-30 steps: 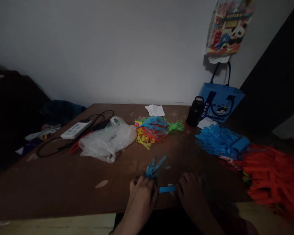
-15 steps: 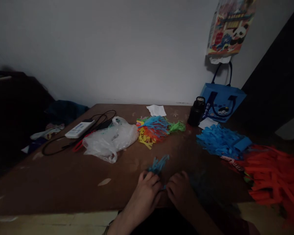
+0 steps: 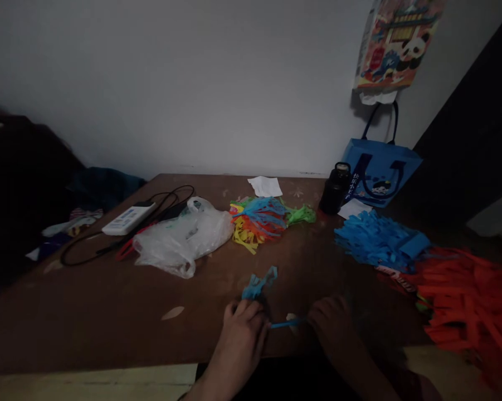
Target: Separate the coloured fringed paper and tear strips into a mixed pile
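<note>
A narrow blue strip (image 3: pixel 286 323) stretches between my two hands near the table's front edge. My left hand (image 3: pixel 244 328) is closed on its left end, knuckles up. The fingers of my right hand (image 3: pixel 330 320) pinch the other end, in dim light. Just beyond my left hand stick out the loose ends of a small blue paper bundle (image 3: pixel 259 283), its lower part hidden by the fingers. A small pale spot (image 3: pixel 291 317) lies behind the strip. Farther back rests a multicoloured pile of tassels (image 3: pixel 263 217).
A crumpled plastic bag (image 3: pixel 184 236), a white power strip (image 3: pixel 128 218) and cables lie left. A black bottle (image 3: pixel 335 189), a blue bag (image 3: pixel 380 170), blue shredded strips (image 3: pixel 380 239) and red strips (image 3: pixel 468 301) stand or lie right. White paper (image 3: pixel 265 186) is at the back.
My hands have moved apart, my right hand to the right and my left slightly left, and more of the blue strip shows between them. The view has shifted slightly.
</note>
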Available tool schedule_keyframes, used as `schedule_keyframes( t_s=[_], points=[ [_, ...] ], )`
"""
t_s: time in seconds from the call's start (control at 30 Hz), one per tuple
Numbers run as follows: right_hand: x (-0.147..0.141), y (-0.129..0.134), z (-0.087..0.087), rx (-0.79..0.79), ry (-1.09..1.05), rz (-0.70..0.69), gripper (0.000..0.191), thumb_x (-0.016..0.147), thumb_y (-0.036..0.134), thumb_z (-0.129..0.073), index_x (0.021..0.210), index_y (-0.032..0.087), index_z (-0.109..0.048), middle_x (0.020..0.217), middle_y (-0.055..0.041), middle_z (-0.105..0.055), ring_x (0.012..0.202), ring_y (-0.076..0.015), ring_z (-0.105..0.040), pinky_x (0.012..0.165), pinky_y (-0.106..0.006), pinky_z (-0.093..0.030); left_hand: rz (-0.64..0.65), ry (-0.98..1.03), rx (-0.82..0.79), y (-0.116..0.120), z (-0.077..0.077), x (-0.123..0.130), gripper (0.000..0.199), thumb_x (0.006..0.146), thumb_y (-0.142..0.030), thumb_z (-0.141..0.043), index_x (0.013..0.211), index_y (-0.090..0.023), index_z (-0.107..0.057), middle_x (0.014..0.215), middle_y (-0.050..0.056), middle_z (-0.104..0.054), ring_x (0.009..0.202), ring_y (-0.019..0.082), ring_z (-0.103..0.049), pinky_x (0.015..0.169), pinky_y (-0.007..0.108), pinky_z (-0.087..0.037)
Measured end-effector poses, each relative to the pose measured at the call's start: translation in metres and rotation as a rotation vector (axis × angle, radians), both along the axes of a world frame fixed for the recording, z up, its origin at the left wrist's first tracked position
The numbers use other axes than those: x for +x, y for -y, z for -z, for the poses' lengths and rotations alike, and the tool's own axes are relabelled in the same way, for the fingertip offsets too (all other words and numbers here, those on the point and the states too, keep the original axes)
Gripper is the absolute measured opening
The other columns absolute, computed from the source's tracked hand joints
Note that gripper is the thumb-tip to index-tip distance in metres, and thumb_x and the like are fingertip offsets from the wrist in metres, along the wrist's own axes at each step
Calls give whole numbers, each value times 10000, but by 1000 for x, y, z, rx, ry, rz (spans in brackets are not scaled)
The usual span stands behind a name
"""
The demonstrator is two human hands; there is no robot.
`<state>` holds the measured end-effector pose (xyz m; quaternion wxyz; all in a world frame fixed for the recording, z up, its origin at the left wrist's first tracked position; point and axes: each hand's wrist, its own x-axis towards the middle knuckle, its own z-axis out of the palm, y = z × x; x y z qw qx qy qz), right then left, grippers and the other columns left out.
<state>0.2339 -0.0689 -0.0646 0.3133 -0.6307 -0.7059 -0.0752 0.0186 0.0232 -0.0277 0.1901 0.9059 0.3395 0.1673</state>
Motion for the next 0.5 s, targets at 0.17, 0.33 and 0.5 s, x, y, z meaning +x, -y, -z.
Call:
schedule_keyframes(
  t_s=[0.17, 0.33, 0.5],
  points=[
    [-8, -3, -3, -103, 37, 172, 152, 837, 92, -501, 790, 210, -583, 861, -30, -632, 846, -216, -539, 879, -420, -309, -116, -188, 83, 1, -3, 13, 143, 860, -137, -565, 896, -172, -698, 988, 90, -674, 960, 290, -564, 859, 484, -332],
    [-16, -11, -5, -43, 149, 147, 168, 796, 62, -567, 799, 227, -599, 855, -15, -640, 842, -222, -546, 908, -452, -295, 95, -202, 187, -1, 10, 17, 80, 865, -176, -636, 895, -216, -699, 991, 43, -686, 962, 255, -556, 922, 493, -291],
    [-30, -13, -2, 17, 138, -78, 148, 817, 85, -572, 829, 229, -604, 774, 21, -628, 773, -179, -550, 947, -428, -300, 201, -139, 162, 0, 21, 25, 136, 906, -188, -578, 829, -185, -691, 890, 47, -672, 896, 220, -545, 942, 447, -284]
  ],
)
